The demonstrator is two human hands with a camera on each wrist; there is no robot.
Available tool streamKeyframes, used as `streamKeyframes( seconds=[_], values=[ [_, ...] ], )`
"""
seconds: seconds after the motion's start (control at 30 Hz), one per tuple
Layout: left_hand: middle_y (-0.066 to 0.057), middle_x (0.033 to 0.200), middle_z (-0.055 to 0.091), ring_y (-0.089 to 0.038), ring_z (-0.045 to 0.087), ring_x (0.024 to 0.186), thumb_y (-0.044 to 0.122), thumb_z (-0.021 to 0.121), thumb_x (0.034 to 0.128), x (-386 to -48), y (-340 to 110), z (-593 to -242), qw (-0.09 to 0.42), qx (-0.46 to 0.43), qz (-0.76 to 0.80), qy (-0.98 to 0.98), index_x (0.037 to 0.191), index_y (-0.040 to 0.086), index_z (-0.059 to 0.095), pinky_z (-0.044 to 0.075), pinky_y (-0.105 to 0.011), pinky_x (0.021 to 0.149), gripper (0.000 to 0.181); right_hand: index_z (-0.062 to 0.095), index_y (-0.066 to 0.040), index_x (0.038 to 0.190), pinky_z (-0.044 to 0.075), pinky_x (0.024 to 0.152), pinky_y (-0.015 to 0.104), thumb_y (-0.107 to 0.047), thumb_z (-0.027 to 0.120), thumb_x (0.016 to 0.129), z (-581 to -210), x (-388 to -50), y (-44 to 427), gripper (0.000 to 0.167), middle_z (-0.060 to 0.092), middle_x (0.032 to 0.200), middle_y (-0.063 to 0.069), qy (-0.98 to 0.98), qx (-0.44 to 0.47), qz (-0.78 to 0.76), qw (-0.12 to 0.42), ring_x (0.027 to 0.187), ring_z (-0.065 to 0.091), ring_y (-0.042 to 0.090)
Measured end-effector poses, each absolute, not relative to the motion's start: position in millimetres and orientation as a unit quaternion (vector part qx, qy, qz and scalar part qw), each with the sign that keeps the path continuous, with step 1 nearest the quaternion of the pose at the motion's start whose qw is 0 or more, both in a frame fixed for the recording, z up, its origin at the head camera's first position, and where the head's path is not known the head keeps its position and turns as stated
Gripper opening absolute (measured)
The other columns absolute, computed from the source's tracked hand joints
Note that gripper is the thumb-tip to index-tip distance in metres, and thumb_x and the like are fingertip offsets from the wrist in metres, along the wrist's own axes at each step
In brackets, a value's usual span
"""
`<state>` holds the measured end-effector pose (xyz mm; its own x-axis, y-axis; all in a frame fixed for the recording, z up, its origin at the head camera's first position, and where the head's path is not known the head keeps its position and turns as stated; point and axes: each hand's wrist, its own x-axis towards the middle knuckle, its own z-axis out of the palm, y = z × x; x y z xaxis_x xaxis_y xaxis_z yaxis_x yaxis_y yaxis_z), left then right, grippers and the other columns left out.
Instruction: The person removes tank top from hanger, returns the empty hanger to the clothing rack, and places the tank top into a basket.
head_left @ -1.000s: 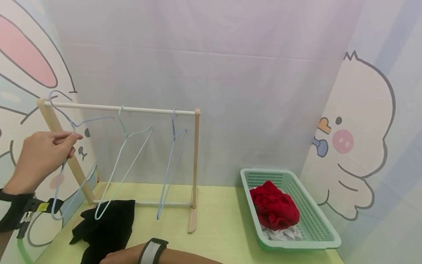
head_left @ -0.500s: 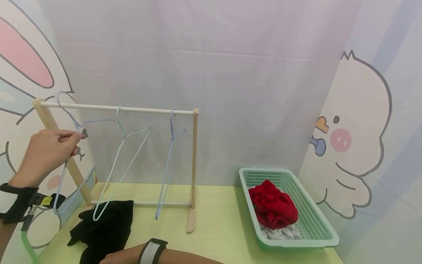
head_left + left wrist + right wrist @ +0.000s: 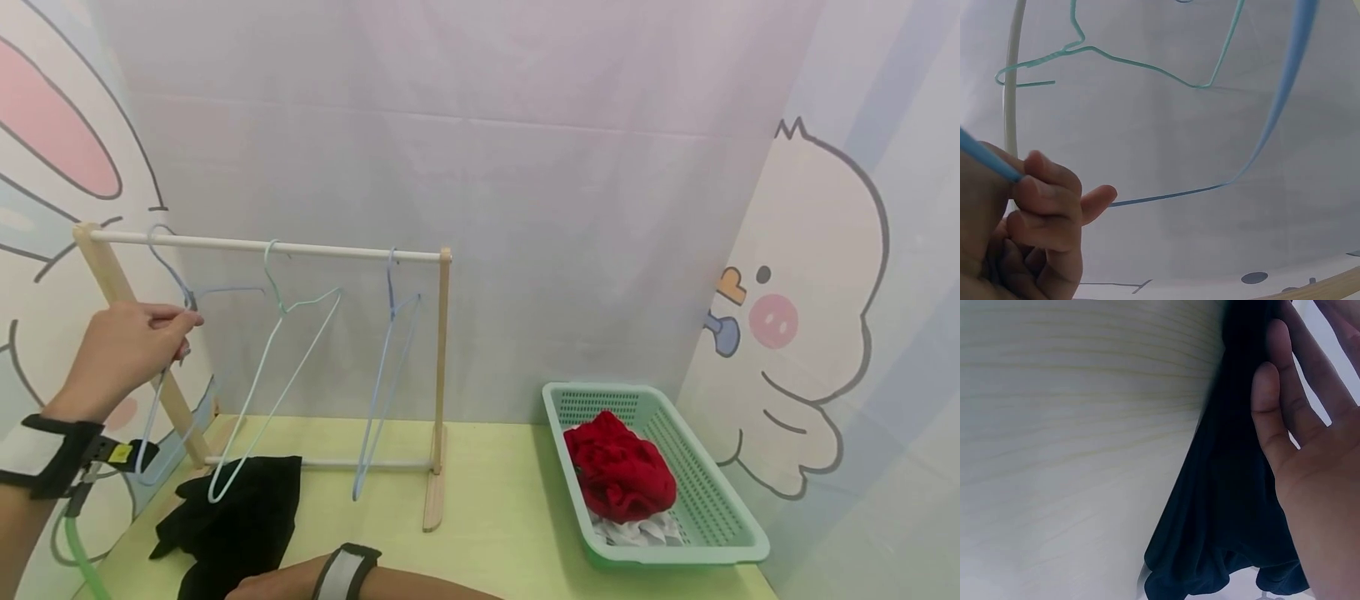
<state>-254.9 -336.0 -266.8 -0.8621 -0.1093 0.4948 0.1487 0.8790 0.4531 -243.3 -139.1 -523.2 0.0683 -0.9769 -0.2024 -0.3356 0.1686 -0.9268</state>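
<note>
My left hand (image 3: 131, 350) pinches a blue clothes hanger (image 3: 169, 268) just below its neck, at the rack's left end. The hanger's hook lies across the white top rail (image 3: 330, 249); whether it bears on the rail is hard to tell. In the left wrist view, curled fingers and thumb hold the blue hanger (image 3: 1285, 81). A black garment (image 3: 243, 517) lies crumpled on the table at the front left. My right hand (image 3: 273, 582), partly out of the head view, rests by it. In the right wrist view, that hand's fairly straight fingers (image 3: 1266, 394) touch the black cloth (image 3: 1229, 487).
A mint hanger (image 3: 282, 312) and another blue hanger (image 3: 391, 287) hang on the wooden rack. To the right stands a green basket (image 3: 720, 483) holding a red garment (image 3: 622, 471) over white cloth (image 3: 645, 530). Printed curtains rise behind the yellow table (image 3: 495, 492).
My left hand has moved right and slightly down with the blue hanger. Its hook has dropped from above the rail to rail height. My right hand has stayed by the black garment.
</note>
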Motion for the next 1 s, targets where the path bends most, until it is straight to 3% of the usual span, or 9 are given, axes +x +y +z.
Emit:
streamKeyframes(
  seconds=[0.17,0.47,0.73,0.9,1.0],
  values=[
    [-0.001,0.063,0.065,-0.022,0.053,0.064,0.030,0.054,0.1113,-257,-339,-272,0.253,-0.007,-0.254,-0.934,0.092,-0.006,0.074,0.037,-0.033,0.056,0.045,0.056,0.023,0.122,0.048,0.073,0.013,0.005,0.035,0.112,-525,-242,-140,0.029,0.055,0.091,0.018,0.593,-0.521,-0.358,0.499,0.074,0.052,0.005],
    [-0.003,0.069,0.069,-0.023,0.061,0.070,0.030,0.055,0.1115,-257,-342,-275,0.245,-0.009,-0.269,-0.932,0.111,-0.013,0.074,0.043,-0.031,0.058,0.047,0.056,0.022,0.117,0.047,0.073,0.012,0.006,0.036,0.112,-525,-243,-141,0.027,0.054,0.089,0.015,0.601,-0.531,-0.349,0.486,0.074,0.050,0.004],
    [-0.008,0.075,0.074,-0.021,0.062,0.071,0.035,0.052,0.1130,-256,-345,-283,0.231,-0.011,-0.275,-0.933,0.129,-0.017,0.065,0.042,-0.031,0.058,0.056,0.054,0.024,0.119,0.047,0.070,0.015,0.003,0.033,0.113,-527,-241,-141,0.031,0.054,0.085,0.012,0.594,-0.486,-0.377,0.518,0.070,0.051,0.006],
    [-0.007,0.078,0.075,-0.017,0.063,0.074,0.036,0.053,0.1135,-258,-349,-289,0.231,-0.030,-0.279,-0.932,0.134,-0.016,0.062,0.043,-0.032,0.063,0.057,0.055,0.023,0.118,0.047,0.071,0.014,0.003,0.034,0.112,-530,-244,-141,0.030,0.053,0.089,0.015,0.598,-0.497,-0.370,0.508,0.073,0.050,0.005],
    [-0.007,0.079,0.074,-0.019,0.065,0.076,0.035,0.054,0.1134,-258,-351,-292,0.233,-0.043,-0.276,-0.931,0.133,-0.013,0.064,0.046,-0.034,0.066,0.053,0.055,0.017,0.125,0.046,0.079,0.013,0.000,0.038,0.113,-532,-247,-141,0.027,0.055,0.099,0.011,0.626,-0.498,-0.341,0.495,0.082,0.050,0.003]
  ],
)
